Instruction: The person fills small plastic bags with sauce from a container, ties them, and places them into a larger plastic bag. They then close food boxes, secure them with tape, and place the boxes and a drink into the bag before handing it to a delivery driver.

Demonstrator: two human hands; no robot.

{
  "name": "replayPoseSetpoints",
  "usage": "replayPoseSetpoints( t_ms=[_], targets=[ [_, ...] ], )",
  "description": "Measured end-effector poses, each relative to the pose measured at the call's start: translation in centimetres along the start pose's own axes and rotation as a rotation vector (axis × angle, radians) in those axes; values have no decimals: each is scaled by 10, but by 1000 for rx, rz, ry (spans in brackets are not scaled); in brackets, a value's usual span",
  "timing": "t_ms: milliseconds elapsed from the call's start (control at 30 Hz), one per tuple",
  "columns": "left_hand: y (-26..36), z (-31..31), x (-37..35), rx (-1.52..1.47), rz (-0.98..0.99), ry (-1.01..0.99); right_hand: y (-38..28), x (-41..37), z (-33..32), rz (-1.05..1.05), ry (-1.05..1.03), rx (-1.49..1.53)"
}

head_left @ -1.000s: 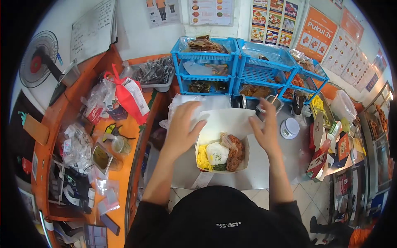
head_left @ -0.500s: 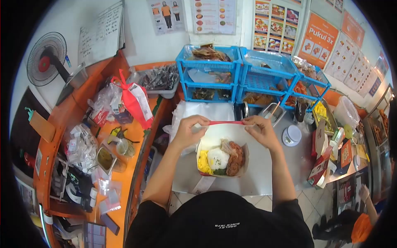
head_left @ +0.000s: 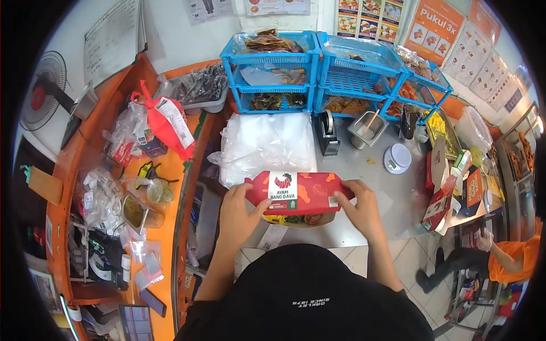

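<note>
A red printed cardboard food box (head_left: 307,192) stands on the metal counter before me, its lid folded most of the way over the food. Yellow shreds, some greens and a piece of brown chicken (head_left: 313,218) peek out along the near gap. At the box's left end, my left hand (head_left: 242,213) grips the lid, thumb on top. My right hand (head_left: 359,206) grips the other end the same way, its thumb pressing the printed face. A white paper slip (head_left: 273,236) lies at the counter's near edge, left of the box.
Behind the box lies a stack of clear plastic bags (head_left: 267,145), beside a black tape dispenser (head_left: 328,135) and a metal container (head_left: 367,129). A white scale (head_left: 397,159) stands to the right. Blue racks (head_left: 270,74) line the back. At right, a person in orange (head_left: 515,258) is nearby.
Both hands have drawn the lid toward me and down, covering the rice and most of the food. The printed outer face now shows. The person in orange shows more fully.
</note>
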State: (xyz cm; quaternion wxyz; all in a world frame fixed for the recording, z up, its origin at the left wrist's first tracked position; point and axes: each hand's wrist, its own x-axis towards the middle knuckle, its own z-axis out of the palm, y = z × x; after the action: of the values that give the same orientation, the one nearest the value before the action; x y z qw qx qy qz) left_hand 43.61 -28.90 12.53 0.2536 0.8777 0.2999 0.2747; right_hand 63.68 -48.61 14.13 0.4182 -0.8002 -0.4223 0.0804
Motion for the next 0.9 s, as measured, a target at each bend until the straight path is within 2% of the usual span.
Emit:
replayPoseSetpoints(
  t_ms=[67,133,167,200,267,333,367,400,500,567,633,667,700,733,767,800,833,867,900],
  targets=[
    [-11,6,-6,-6,-57,-47,3,-10,9,65,17,-63],
    [-19,10,-5,-76,-131,-139,21,-16,28,-51,140,-168],
    [-15,7,-3,-164,-218,-198,23,-18,30,15,136,-135],
    [-17,9,0,-166,-208,-198,20,-16,28,14,146,-138],
    [-22,14,2,-275,-273,-215,11,-14,23,194,40,-23],
    [-18,11,5,-345,-265,-188,14,-15,24,243,55,13],
    [-22,9,6,-364,-296,-239,15,-14,23,286,61,50],
    [-24,8,8,-381,-329,-290,15,-13,21,283,74,46],
    [-21,6,10,-370,-308,-279,5,-9,15,255,101,104],
    [-20,6,13,-386,-309,-309,-11,-4,8,397,-59,169],
    [-16,5,14,-667,-489,-543,1,-3,23,352,-91,139],
    [-21,11,11,-666,-493,-548,8,-4,29,304,-130,112],
    [-27,18,6,-434,-353,-501,10,-4,28,217,-183,75],
    [-32,21,2,-203,-208,-447,12,-10,29,219,-184,77],
    [-33,22,-3,-200,-204,-444,13,-20,31,118,-89,157],
    [-20,16,-6,-366,-93,-341,14,-25,31,17,6,235],
    [-13,12,-9,-529,18,-238,13,-28,25,15,8,236],
    [-16,13,-12,-527,18,-236,12,-32,16,-73,-87,163],
    [-21,15,-16,-480,172,-271,11,-35,13,-157,-184,92]
  ],
)
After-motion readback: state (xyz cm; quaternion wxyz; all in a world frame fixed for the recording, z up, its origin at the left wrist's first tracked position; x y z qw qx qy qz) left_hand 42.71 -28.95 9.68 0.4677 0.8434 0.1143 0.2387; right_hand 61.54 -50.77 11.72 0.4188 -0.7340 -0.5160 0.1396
